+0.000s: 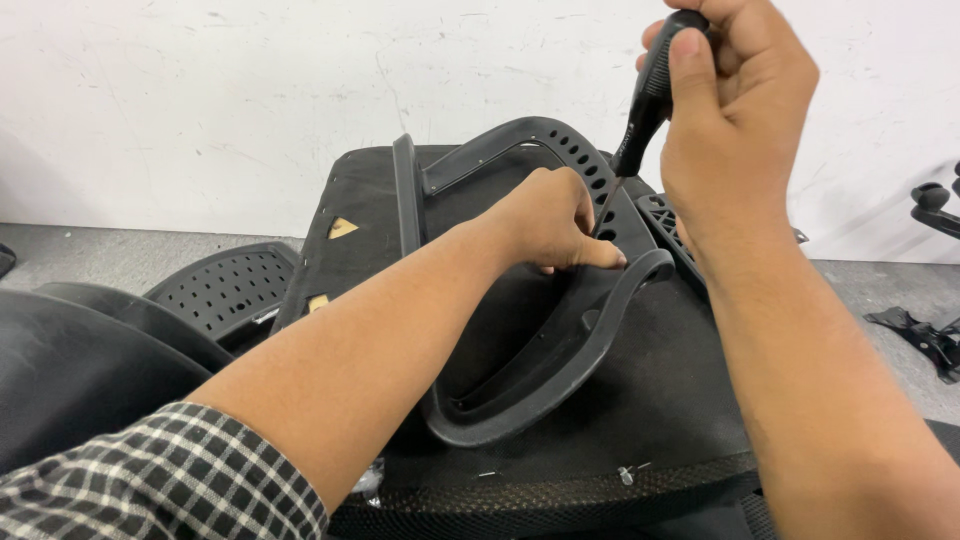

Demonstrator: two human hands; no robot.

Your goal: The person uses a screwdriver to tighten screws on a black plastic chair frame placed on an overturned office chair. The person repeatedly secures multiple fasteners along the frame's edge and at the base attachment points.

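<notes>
The right hand (735, 110) is shut tight around the black handle of a long thin screwdriver (650, 95). It holds the tool up high, and the metal tip points down at a slant to the far end of a black plastic chair armrest loop (545, 385). The tip ends right by the fingers of the left hand (550, 220). The left hand is curled and pinches the spot where the tip meets the armrest; what is between the fingers is too small to see.

The armrest loop lies on a black fabric chair seat turned upside down (660, 400), from its far edge down to near its front edge. Small silver staples (627, 473) sit at the front edge of the seat. A black plastic part with round holes (230, 290) lies on the grey floor (880, 290) by the seat's left edge.
</notes>
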